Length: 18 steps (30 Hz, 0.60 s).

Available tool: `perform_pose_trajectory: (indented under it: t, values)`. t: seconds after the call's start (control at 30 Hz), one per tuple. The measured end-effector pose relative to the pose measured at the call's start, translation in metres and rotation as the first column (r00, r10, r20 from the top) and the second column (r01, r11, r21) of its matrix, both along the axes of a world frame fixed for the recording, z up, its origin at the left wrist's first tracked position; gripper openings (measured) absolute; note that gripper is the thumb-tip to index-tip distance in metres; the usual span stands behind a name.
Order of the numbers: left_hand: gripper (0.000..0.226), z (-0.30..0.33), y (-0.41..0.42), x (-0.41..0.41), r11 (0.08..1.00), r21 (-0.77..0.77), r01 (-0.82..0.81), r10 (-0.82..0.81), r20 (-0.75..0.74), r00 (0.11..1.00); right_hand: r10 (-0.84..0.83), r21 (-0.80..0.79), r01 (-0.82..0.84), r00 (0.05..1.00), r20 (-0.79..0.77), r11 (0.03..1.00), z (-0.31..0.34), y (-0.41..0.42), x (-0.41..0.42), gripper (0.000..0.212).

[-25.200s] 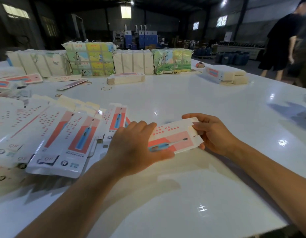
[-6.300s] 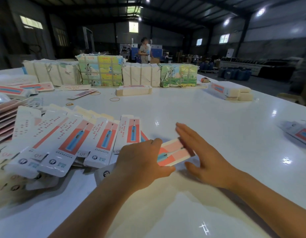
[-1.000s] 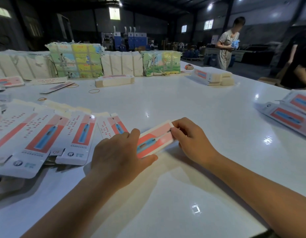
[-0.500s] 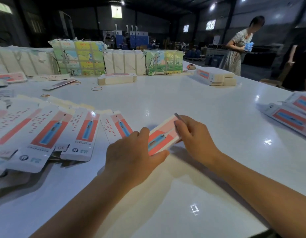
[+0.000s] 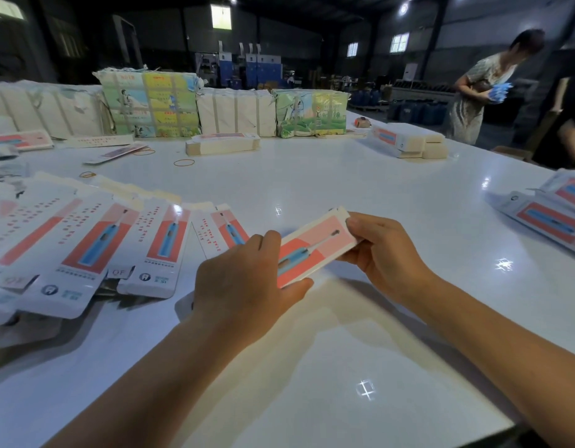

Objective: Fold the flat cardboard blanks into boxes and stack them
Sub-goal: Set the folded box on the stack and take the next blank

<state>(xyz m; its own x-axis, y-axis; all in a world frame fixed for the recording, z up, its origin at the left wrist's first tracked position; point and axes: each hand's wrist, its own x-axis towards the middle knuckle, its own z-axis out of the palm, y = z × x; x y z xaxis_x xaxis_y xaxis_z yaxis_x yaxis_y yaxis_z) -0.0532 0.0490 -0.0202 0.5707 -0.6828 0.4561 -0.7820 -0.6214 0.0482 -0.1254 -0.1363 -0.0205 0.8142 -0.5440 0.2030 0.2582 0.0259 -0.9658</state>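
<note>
The box, pink with a blue toothbrush printed on it, is now lifted just off the counter between both hands, where half a second ago its far flap stood up under the right fingers; that flap now looks tucked, so this end seems closed. The left hand wraps the near end, thumb beneath. The right hand pinches the far end. Flat blanks lie fanned just left.
</note>
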Motion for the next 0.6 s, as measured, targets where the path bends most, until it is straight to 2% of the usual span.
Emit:
perform_pose_trajectory:
  t: [0.17,0.23,0.27,0.37,0.47,0.6]
  values:
    - [0.067,0.002,0.0,-0.003,1.0,-0.005,0.007,-0.007,0.015,1.0,-0.015,-0.026,0.016,1.0,0.007,1.0,0.002,-0.001,-0.001,0.044]
    - [0.071,0.003,0.0,-0.003,1.0,-0.002,0.018,-0.018,0.028,0.999,-0.065,-0.121,0.064,0.998,0.001,0.991,0.001,0.0,-0.003,0.048]
    - [0.073,0.004,0.0,-0.004,1.0,-0.004,0.025,-0.025,0.029,0.999,-0.116,-0.234,0.112,0.993,0.0,0.966,-0.001,0.001,-0.004,0.046]
    - [0.074,0.003,0.0,-0.004,0.999,-0.019,0.032,-0.031,0.014,0.999,-0.221,-0.559,0.214,0.974,0.055,0.801,-0.006,0.004,-0.008,0.031]
    - [0.073,0.002,0.0,-0.004,0.999,-0.022,0.043,-0.043,-0.004,0.999,-0.234,-0.692,0.232,0.968,0.092,0.684,-0.006,0.008,-0.012,0.035]
    - [0.067,0.0,0.001,-0.003,0.999,0.014,0.036,-0.036,0.005,0.999,-0.26,-0.769,0.198,0.965,0.042,0.608,-0.003,0.01,-0.013,0.029]
